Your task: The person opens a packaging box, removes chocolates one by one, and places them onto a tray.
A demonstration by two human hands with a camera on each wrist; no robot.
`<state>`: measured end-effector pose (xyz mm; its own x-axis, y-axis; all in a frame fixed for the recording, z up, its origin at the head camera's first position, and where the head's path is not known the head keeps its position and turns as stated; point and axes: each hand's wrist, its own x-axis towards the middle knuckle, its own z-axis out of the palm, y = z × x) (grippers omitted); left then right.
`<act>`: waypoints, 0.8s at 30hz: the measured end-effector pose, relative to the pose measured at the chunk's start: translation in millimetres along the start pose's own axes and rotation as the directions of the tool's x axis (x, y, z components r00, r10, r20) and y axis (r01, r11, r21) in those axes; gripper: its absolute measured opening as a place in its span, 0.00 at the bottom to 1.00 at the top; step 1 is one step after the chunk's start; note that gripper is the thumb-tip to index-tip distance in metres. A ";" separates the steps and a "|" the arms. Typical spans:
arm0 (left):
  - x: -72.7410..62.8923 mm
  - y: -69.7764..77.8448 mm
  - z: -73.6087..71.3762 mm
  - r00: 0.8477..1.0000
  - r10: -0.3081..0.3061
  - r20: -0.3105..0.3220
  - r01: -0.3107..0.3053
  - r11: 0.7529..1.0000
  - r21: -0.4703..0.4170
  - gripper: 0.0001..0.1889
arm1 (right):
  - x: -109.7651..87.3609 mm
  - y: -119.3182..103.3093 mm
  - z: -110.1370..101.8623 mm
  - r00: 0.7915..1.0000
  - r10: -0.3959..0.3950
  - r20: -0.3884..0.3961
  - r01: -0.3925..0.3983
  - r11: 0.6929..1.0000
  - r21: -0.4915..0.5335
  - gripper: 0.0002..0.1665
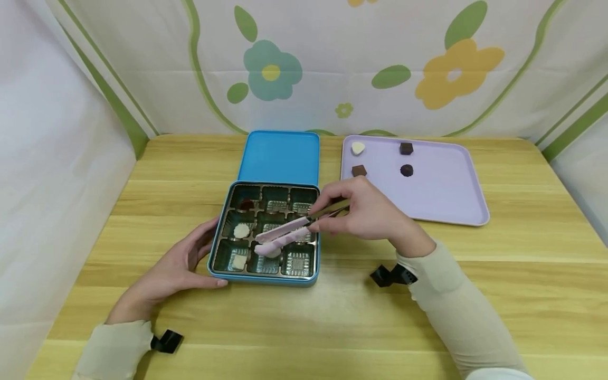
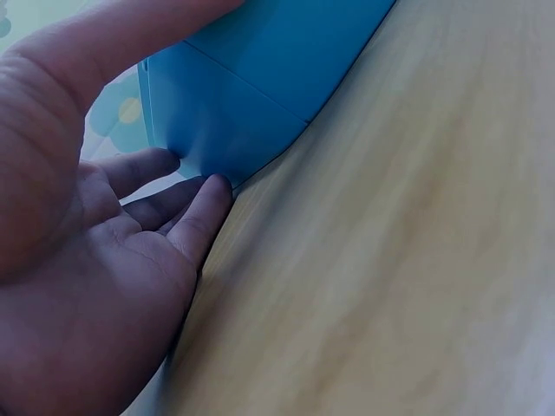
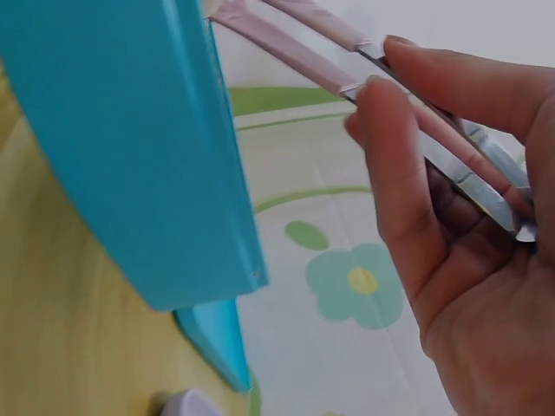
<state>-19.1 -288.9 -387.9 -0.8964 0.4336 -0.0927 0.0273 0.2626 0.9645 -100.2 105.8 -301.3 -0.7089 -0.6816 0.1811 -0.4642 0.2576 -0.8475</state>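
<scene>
My right hand (image 1: 368, 211) holds pink-tipped metal tongs (image 1: 282, 235) between thumb and fingers, over a blue tin box (image 1: 263, 281). The tong tips reach down at the front middle compartment. A whitish chocolate (image 1: 273, 254) shows under them, partly hidden; whether they pinch it I cannot tell. In the left column lie a dark reddish chocolate (image 1: 246, 204) at the back, a round white one (image 1: 241, 230) in the middle and a pale one (image 1: 239, 262) in front. My left hand (image 1: 178, 266) rests against the tin's front left corner, thumb along the front, fingertips touching the left side (image 2: 195, 130).
The tin's blue lid (image 1: 280, 155) lies open behind it. At the back right stands a lilac tray (image 1: 442, 195) with a white chocolate (image 1: 358, 148), a brown one (image 1: 359, 171), a dark square one (image 1: 406, 148) and a dark round one (image 1: 406, 170). A patterned cloth (image 1: 323, 95) hangs behind the wooden table (image 1: 332, 327).
</scene>
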 end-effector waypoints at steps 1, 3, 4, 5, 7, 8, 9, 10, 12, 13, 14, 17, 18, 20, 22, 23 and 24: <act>0.0 0.1 0.1 1.000 0.000 0.000 0.000 1.000 0.000 0.63 | -1.8 1.5 -0.8 1.000 0.014 -0.006 -0.014 1.000 0.019 0.07; 0.1 0.2 0.1 1.000 0.001 0.001 -0.001 1.000 0.000 0.63 | -5.8 5.1 -2.4 0.999 0.047 -0.023 -0.045 0.997 0.057 0.07; 0.2 0.3 0.0 1.000 0.003 0.001 -0.003 1.000 -0.002 0.63 | -7.9 6.9 -3.0 0.997 0.064 -0.033 -0.061 0.995 0.085 0.07; 0.3 0.3 -0.3 1.000 0.004 0.001 -0.004 1.000 -0.002 0.63 | -9.9 8.1 -3.8 0.996 0.082 -0.043 -0.077 0.990 0.115 0.07; 0.8 0.0 -0.9 1.000 0.005 0.000 -0.005 1.000 -0.003 0.63 | -14.0 10.6 -5.8 0.992 0.105 -0.067 -0.094 0.983 0.156 0.07; 1.1 -0.2 -1.2 1.000 0.007 0.000 -0.007 1.000 -0.004 0.63 | -15.9 11.9 -7.0 0.990 0.116 -0.080 -0.100 0.980 0.174 0.07; 1.3 -0.5 -1.4 1.000 0.006 0.000 -0.006 1.000 -0.006 0.63 | -17.8 13.2 -8.2 0.988 0.125 -0.092 -0.106 0.976 0.193 0.08; 1.5 -0.8 -1.5 1.000 0.004 0.001 -0.004 1.000 -0.006 0.63 | -19.7 14.9 -9.6 0.986 0.130 -0.103 -0.106 0.973 0.204 0.08; 1.9 -1.6 -1.2 1.000 0.005 0.002 -0.005 1.000 -0.008 0.63 | -23.6 19.1 -13.0 0.980 0.147 -0.131 -0.116 0.969 0.218 0.09; 2.1 -2.0 -0.9 1.000 0.005 0.003 -0.005 1.000 -0.008 0.63 | -25.8 21.4 -15.0 0.977 0.157 -0.145 -0.122 0.967 0.224 0.09; 2.2 -2.3 -0.7 1.000 0.004 0.003 -0.004 1.000 -0.008 0.63 | -28.4 23.8 -17.2 0.972 0.170 -0.161 -0.129 0.964 0.234 0.09; 2.4 -2.7 -0.4 1.000 0.002 0.003 -0.002 1.000 -0.007 0.62 | -39.0 30.6 -26.2 0.949 0.217 -0.227 -0.154 0.952 0.266 0.09; 2.4 -2.7 -0.3 1.000 0.001 0.001 -0.001 1.000 -0.006 0.62 | -43.5 32.6 -29.9 0.940 0.232 -0.251 -0.157 0.945 0.288 0.09; 2.6 -2.5 -0.4 1.000 0.002 -0.001 -0.002 1.000 -0.004 0.62 | -53.6 36.9 -38.0 0.918 0.257 -0.303 -0.153 0.932 0.327 0.09; 2.6 -2.3 -0.6 1.000 0.003 -0.002 -0.003 1.000 -0.004 0.63 | -64.4 41.1 -46.5 0.894 0.273 -0.355 -0.141 0.924 0.355 0.08; 2.7 -2.2 -0.6 1.000 0.005 -0.002 -0.005 1.000 -0.004 0.63 | -69.9 43.3 -50.8 0.883 0.277 -0.380 -0.129 0.920 0.370 0.08; 2.7 -2.0 -0.7 1.000 0.005 -0.001 -0.005 1.000 -0.004 0.63 | -75.6 45.8 -55.1 0.872 0.278 -0.403 -0.118 0.918 0.377 0.08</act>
<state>-21.8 -288.8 -389.9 -0.8968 0.4336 -0.0878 0.0299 0.2573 0.9659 -97.1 206.9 -326.3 -0.9611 -0.2470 0.1236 -0.1421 0.0587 -0.9881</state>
